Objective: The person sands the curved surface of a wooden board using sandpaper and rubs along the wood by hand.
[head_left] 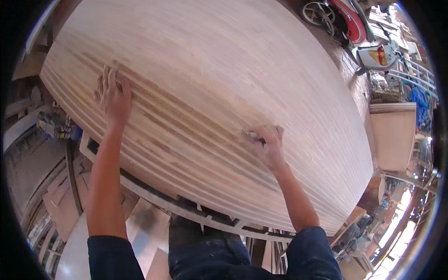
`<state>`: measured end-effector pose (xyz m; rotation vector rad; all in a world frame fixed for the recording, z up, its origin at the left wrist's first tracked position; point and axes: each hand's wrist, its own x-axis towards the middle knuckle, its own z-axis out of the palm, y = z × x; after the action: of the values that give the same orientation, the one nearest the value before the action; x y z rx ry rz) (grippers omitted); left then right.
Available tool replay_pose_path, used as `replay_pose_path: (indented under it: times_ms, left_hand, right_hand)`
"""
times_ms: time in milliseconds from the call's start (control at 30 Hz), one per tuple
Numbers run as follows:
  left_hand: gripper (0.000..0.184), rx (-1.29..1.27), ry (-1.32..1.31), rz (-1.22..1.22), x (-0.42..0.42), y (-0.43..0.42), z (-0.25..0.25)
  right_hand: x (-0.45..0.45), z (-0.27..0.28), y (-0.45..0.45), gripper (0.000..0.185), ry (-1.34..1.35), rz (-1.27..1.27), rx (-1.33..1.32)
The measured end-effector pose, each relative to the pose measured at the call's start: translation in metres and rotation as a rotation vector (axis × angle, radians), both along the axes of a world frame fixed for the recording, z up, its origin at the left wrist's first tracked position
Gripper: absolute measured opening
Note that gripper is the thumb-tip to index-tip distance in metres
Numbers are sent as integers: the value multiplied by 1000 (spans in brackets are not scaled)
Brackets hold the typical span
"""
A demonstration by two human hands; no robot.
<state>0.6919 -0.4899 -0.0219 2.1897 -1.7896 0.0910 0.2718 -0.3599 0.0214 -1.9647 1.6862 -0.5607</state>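
L hand (113, 95) is lying open, palm side down, fingers slightly apart and pointing away from the body; no object showing in it. R hand (269, 145) is curling its fingers narrow, tips down; a greyish bit is showing at them, can't tell if it's a held pc or just dust. Big curved wood surface (210, 60) is sitting directly under both hands, touching both, extending well past them on all sides. L hand is resting nr its left end, on the brownish strips; R hand is working approx. mid-surface, well apart from L. Long narrow strips are running lengthwise, darker btwn the hands, paler on the far side. Slotted frame (186, 207) is running along the near edge, in front of the person's dark trousers (205, 247). Upper R: red scooter (352, 25) is standing beyond the surface; plain wood panel (393, 140) is standing just beside its right end.
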Motion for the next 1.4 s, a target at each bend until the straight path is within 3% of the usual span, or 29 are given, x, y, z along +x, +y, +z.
replay_pose_path:
  times_ms: [733,800,1000,1100,1167,1400]
  left_hand:
    - [55,7,-162,3,10,-7,-13]
    - [54,22,-61,19,5,-4,-8]
    - [52,-47,-122,-31,11,-5,-16]
    - [52,-11,-63,-19,6,-2,-8]
    - [52,-4,-65,-16,3,1,-6]
    - [52,2,-52,20,4,-3,-7]
  right_hand:
    - [-6,3,-2,28,24,44,-15]
    - [0,-1,-1,29,32,34,20]
    - [-7,1,2,35,-17,53,-70]
    - [4,-3,2,34,10,16,18]
    - [28,-6,-23,35,11,79,-103]
    - [-7,-20,11,39,17,76,-125]
